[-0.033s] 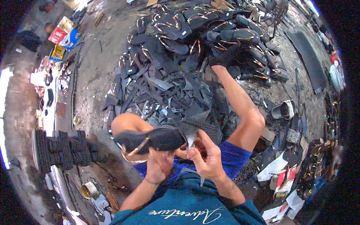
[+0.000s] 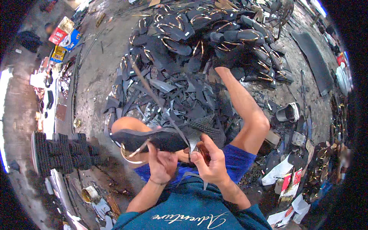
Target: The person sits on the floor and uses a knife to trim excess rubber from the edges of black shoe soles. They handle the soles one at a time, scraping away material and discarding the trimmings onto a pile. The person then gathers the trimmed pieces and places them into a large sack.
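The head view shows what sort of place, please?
Probably a footwear workshop: heaped black sandals with gold straps, angular dark grey sheet offcuts, and one black gold-strapped sandal at the left hand.

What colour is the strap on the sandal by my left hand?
Gold strap, on a black sandal; best in head view.

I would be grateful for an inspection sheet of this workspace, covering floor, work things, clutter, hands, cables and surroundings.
Floor: grey, stained.
Work things: black sandal with gold strap; thin strip slanting outward from it.
Clutter: dark offcuts heaped ahead; sandal pile beyond.
Hands: left hand at the sandal's near edge; right hand closed on what looks like a blade.
Cables: nothing seen for certain.
Surroundings: dark ribbed stack left; bright boxes upper left.
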A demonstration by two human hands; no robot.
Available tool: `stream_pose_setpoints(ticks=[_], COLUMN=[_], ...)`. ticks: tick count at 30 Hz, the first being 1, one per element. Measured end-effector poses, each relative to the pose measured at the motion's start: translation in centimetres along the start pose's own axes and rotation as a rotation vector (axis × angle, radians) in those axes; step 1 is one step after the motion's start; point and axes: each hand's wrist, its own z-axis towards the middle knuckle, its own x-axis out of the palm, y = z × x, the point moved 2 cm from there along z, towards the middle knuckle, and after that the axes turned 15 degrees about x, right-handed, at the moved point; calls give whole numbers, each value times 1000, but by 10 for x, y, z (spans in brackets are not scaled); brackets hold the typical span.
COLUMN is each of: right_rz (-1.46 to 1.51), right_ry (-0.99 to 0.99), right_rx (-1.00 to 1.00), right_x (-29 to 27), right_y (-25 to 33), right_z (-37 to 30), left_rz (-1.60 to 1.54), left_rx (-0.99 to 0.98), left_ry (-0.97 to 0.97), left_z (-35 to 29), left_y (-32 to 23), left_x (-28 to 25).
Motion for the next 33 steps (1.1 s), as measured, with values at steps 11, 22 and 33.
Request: stream_pose_setpoints(ticks=[11,22,33], right_rz=[-572,-503,-138], right_ry=[-287,-89,154], right_rx=[0,159,503], right_x=[-45,-21,8], right_y=[-33,-13,-21], right_z=[-72,-65,30], left_rz=[276,433,930], left_rx=[-99,-17,-69], left_ry=[-180,-163,287], left_z=[25,-8,9], left_y=[-2,-14,-22], left_x=[18,-43,-27])
